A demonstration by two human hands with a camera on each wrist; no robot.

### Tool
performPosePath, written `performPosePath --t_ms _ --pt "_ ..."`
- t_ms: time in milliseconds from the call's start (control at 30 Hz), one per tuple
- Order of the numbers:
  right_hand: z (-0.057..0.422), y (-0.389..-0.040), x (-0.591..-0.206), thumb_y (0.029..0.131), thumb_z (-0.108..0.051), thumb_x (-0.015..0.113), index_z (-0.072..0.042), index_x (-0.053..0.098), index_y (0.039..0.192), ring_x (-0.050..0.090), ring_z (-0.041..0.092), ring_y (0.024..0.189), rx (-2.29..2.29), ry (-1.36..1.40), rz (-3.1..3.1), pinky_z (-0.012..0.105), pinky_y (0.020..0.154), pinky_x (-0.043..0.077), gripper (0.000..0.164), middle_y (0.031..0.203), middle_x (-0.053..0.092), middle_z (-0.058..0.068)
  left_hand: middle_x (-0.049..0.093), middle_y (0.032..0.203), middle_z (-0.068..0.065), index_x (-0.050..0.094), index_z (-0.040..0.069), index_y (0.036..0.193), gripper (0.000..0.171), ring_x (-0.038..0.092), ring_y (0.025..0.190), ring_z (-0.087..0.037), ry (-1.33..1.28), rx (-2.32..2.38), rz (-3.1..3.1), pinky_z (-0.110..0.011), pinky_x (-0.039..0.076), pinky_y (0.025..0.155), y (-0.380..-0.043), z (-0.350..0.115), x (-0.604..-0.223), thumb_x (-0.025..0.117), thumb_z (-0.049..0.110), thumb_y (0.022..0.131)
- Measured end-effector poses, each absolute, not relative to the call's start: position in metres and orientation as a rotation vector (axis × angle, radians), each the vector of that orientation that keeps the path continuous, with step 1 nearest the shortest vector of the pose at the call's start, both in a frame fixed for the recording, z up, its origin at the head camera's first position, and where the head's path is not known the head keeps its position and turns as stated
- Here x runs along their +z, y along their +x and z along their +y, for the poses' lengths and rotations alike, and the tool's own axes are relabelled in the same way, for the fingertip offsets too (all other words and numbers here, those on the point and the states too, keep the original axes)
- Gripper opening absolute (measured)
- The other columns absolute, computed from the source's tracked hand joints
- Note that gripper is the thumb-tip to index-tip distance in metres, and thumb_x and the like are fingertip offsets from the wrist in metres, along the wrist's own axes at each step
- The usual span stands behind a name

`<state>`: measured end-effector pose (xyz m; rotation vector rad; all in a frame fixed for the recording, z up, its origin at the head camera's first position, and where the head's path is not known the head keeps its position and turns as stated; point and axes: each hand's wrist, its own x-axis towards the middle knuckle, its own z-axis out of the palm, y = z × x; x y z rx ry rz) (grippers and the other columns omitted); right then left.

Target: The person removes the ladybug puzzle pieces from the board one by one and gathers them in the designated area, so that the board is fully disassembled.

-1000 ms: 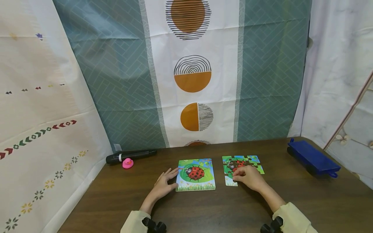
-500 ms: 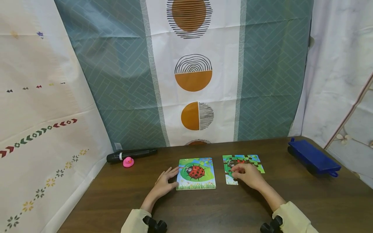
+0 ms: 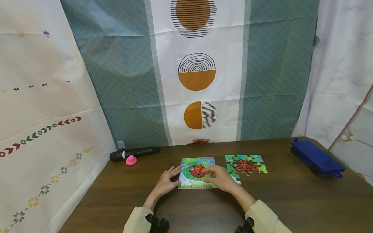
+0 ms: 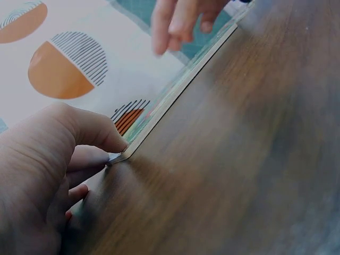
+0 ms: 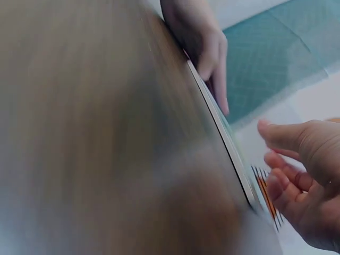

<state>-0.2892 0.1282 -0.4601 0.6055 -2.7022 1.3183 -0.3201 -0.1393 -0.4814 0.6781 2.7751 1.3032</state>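
A square ladybug picture board (image 3: 190,179) lies on the table in front of me. My left hand (image 3: 166,182) rests at its left side, fingers spread and fairly straight. In the left wrist view the thumb (image 4: 109,134) touches the board's near corner. Over the right part of the board hovers my right hand (image 3: 222,180), its fingers loosely bent. Nothing shows between those fingers (image 5: 279,186) in the right wrist view. To the right lies a partly joined ladybug jigsaw puzzle (image 3: 246,166), its lower left piece (image 3: 235,178) half covered by the right hand.
At the back left of the wooden table (image 3: 201,210) lie a black marker-like stick (image 3: 142,151) and a pink rubber duck (image 3: 131,160). A blue lidded case (image 3: 319,157) sits at the far right. Patterned curtains (image 3: 128,81) hang behind and beside the table.
My right hand has left the jigsaw puzzle and moved left over the picture board, uncovering most of the puzzle. The left hand keeps its place at the board. The head view has shifted slightly.
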Motion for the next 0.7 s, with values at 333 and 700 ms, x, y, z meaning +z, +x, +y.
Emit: performPosePath --t_ms 333,700 --pt "0.113 -0.295 -0.466 0.082 -0.022 0.078 0.0 0.065 0.122 0.04 0.016 0.077 1.269 0.644 -2.828 0.027 0.063 0.035 0.047 0.099 0.051 0.009 0.046 0.151 -0.01 0.052 -0.002 0.138 0.059 0.024 0.148 -0.04 0.672 1.323 2.755 -0.064 0.006 0.121 -0.318 -0.136 -0.482 0.065 0.01 0.082" --pt "0.113 -0.297 -0.461 0.083 -0.018 0.077 -0.001 0.066 0.117 0.035 0.018 0.081 1.354 0.682 -2.842 0.029 0.066 0.031 0.04 0.097 0.046 0.01 0.048 0.15 -0.011 0.053 -0.002 0.138 0.059 0.026 0.148 -0.041 0.681 1.299 2.785 -0.063 0.008 0.121 -0.32 -0.139 -0.481 0.065 0.01 0.081"
